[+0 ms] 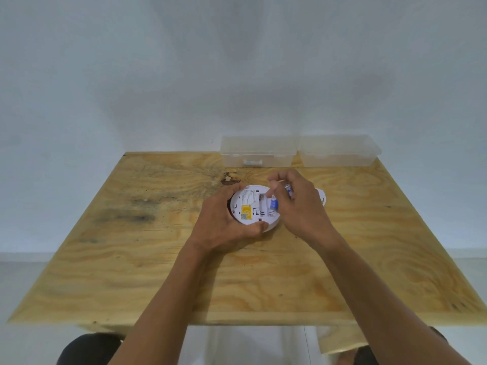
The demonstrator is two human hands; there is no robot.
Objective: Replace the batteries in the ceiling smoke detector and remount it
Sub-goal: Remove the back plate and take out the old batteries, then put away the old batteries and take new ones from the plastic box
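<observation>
On top of the plywood counter (131,259), near its far middle, lying face-down: smoke detector (250,209), white and round, back side up with the battery bay exposed. Sitting along the far edge, well apart from the work: two clear plastic boxes (259,151), the left one holding what looks like a spare cell. Peeking out just behind the right hand: a second white round piece (322,198), probably the mounting plate.

Gripping the detector's near-left rim: left hand (221,219), fingers curled around the edge, thumb at the near side. Pinching a blue-and-white battery (273,202) over the bay: right hand (295,204), apparently carrying a second cell (289,188) tucked in the fingers, though blur prevents certainty.

Seating the cell well, by judgement: matching polarity to the bay markings, pressing the spring end first, then lowering the other end flat; keeping the left hand steadying the housing.

Remaining open: wide bare counter left and toward the near edge, offering room for moving; avoiding nudging the plate on the right.
</observation>
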